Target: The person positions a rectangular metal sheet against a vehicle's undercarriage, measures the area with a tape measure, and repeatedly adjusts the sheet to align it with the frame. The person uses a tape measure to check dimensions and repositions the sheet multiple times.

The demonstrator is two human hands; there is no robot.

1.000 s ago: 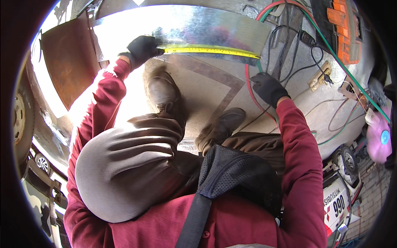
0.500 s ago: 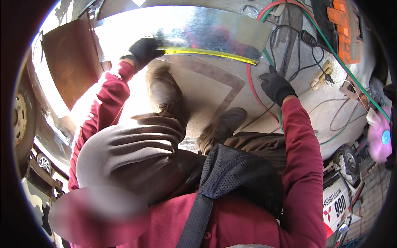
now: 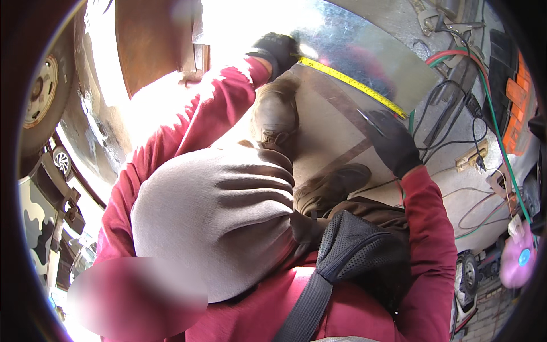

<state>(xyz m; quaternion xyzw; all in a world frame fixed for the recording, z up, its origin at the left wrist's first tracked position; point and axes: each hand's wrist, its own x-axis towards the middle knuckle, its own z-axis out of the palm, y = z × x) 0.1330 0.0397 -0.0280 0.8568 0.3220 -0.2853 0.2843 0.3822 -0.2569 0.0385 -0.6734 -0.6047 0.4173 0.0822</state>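
Note:
My left hand [image 3: 274, 54], in a black glove, grips the near edge of a shiny metal sheet [image 3: 362, 43] and the end of a yellow tape measure [image 3: 350, 84], which stretches along that edge toward the lower right. My right hand [image 3: 393, 142], also gloved, is closed on a slim silver pointed tool [image 3: 369, 119] just below the sheet's right end and the tape. Its exact kind is too small to tell. My boots [image 3: 273, 117] are on the floor below the sheet.
A rusty curved panel [image 3: 142, 43] lies at upper left, near a wheel [image 3: 40, 94]. At right are red and green hoses [image 3: 493, 114], black cables [image 3: 433, 100], an orange part [image 3: 515, 114] and a pink object [image 3: 515, 262]. A floor [image 3: 325, 142] shows beneath.
The view has turned, shifting the sheet and hands rightward in frame. My right hand has moved up beside the tape's end, and a silver tool now shows in it.

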